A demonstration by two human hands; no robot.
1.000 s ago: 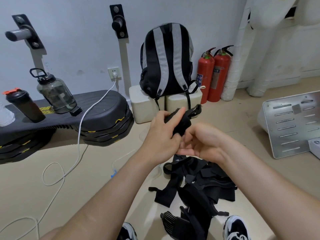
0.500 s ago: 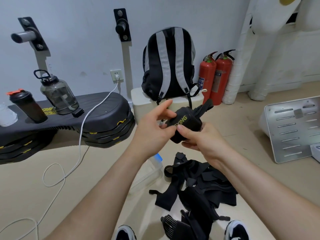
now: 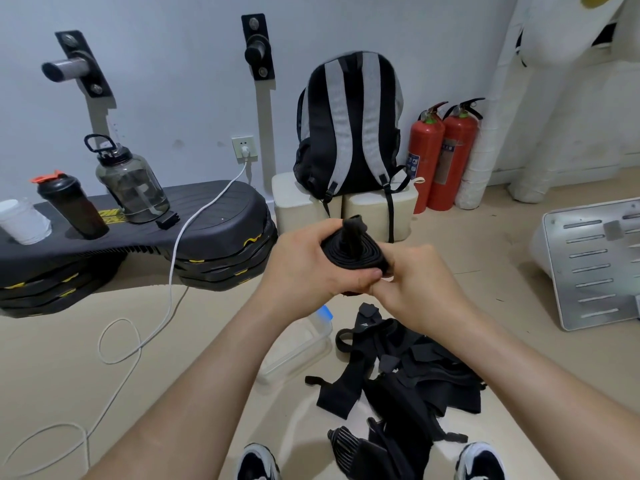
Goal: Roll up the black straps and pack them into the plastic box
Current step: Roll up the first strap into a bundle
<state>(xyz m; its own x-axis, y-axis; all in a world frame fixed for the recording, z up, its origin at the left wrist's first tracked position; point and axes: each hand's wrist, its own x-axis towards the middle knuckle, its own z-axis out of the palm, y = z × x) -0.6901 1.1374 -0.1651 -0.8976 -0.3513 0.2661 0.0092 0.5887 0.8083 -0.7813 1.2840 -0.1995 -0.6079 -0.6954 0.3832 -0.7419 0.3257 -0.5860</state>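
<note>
Head view: rolling is under way on 1 strap (image 3: pixel 355 252), held up above the floor (image 3: pixel 104 393) by 2 hands. Left hand (image 3: pixel 301 268) curls its fingers round the coil's left side; right hand (image 3: pixel 419 282) pinches its right end. A tail pokes up from the coil's centre, so this roll seems nearly wound, not yet packed. Plastic box (image 3: pixel 298 351) lies on the floor under the left forearm, seemingly empty, partly hidden. Pile of black straps (image 3: pixel 408 375) lies unrolled just beside it: most work remains.
</note>
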